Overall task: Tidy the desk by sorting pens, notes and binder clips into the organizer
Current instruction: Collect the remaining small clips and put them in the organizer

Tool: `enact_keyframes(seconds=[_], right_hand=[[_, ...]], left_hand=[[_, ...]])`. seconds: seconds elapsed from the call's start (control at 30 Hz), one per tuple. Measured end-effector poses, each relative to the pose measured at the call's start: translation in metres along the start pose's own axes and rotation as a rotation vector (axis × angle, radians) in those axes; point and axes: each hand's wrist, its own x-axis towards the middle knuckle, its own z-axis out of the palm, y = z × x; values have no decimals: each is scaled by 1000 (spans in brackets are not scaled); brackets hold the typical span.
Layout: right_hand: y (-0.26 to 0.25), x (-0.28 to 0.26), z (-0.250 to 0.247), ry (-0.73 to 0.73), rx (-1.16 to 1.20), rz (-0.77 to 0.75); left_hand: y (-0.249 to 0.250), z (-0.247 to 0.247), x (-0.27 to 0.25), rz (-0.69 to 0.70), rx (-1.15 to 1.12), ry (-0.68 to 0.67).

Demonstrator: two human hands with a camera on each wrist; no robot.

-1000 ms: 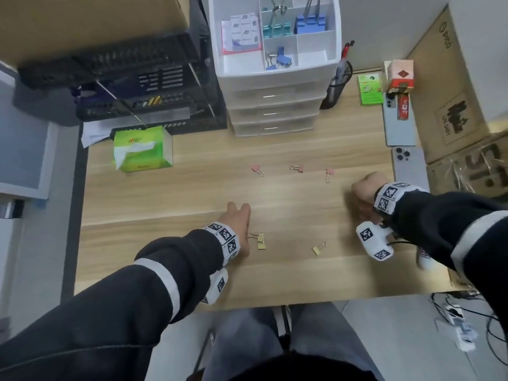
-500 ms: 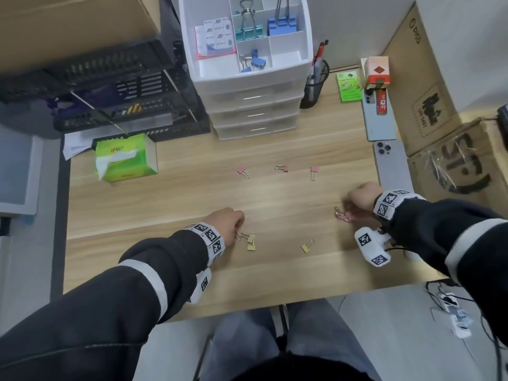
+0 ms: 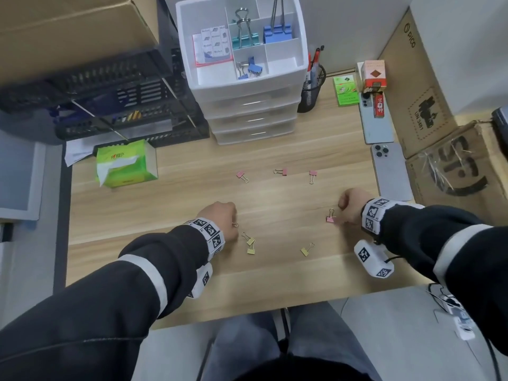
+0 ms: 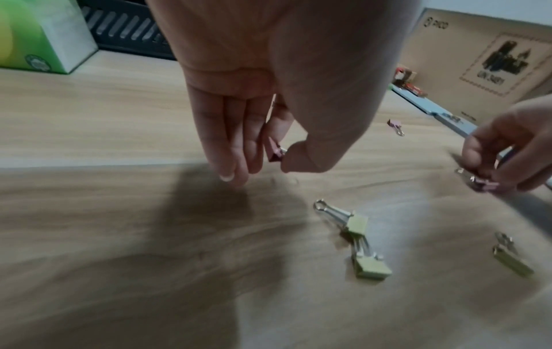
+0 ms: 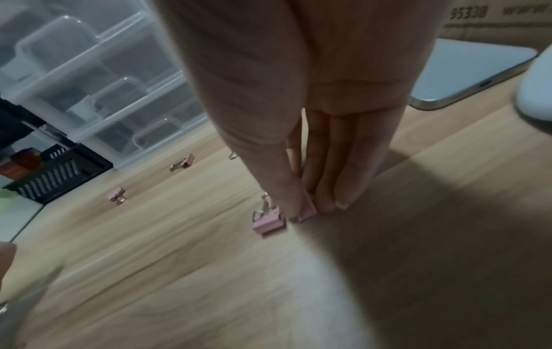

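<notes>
pink clips (image 3: pixel 280 171), yellow clips (image 3: pixel 250 251), green tissue box (image 3: pixel 126 163), white organizer (image 3: pixel 298 37), wood-grain desk (image 3: pixel 178 204).

A green tissue box (image 3: pixel 126 164) sits at the desk's left. Two phones (image 3: pixel 378 125) lie along the right edge, beside cardboard boxes (image 3: pixel 428 86). Black mesh trays (image 3: pixel 110 105) stand behind.

An office workspace: a wooden desk (image 3: pixel 165 204) carries a white drawer organizer (image 3: pixel 247 105) with binder clips and notes in its top tray, a mesh pen cup (image 3: pixel 312 92), black paper trays (image 3: pixel 110 105), a tissue box (image 3: pixel 126 165), two phones and cardboard boxes (image 3: pixel 428 86).
</notes>
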Motion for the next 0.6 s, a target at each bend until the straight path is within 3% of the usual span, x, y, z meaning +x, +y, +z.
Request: enact_keyframes(seconds=[0.23, 0.4, 0.6], right_hand=[[-11, 10, 0, -31, -41, -50], [-14, 11, -5, -213, 364, -4], [-13, 13, -7, -390, 622, -12]], left_hand=[[2, -9, 5, -26, -129, -4], [8, -17, 11, -13, -103, -69], [18, -24, 16, -44, -177, -103]])
